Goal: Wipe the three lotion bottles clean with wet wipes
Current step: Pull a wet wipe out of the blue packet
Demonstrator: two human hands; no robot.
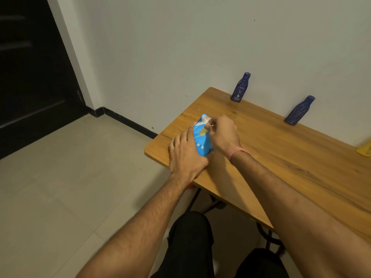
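Left hand (185,155) palm-down on near left end of blue wet wipes pack (202,137), fingers curled over its edge, holding it against wooden table (291,157). Right hand (223,133) at top face of pack, fingertips bunched in a pinch at the yellowish flap area (203,131); whether flap or a wipe is pinched: cannot tell, contact point hidden by fingers. Pink band (239,151) on right wrist.

Pack near left corner of table, close to front edge, long axis running away from camera.

2 dark blue lotion bottles visible, both upright at back edge of table, against or just beside white wall (200,47):
- bottle 1 (241,88), nearer left corner, label facing camera, text too small to read.
- bottle 2 (300,111), further right, well apart from bottle 1.

Both bottles well apart from pack and from both hands. Lean of bottles in frame likely due to wide-angle lens; true tilt cannot be told.

Yellow object (365,149) at far right frame edge on table, cut off, identity unclear.

Dark door (30,77) at upper left. Pale tiled floor (60,187) below. Dark trousers (192,247) at bottom of view.
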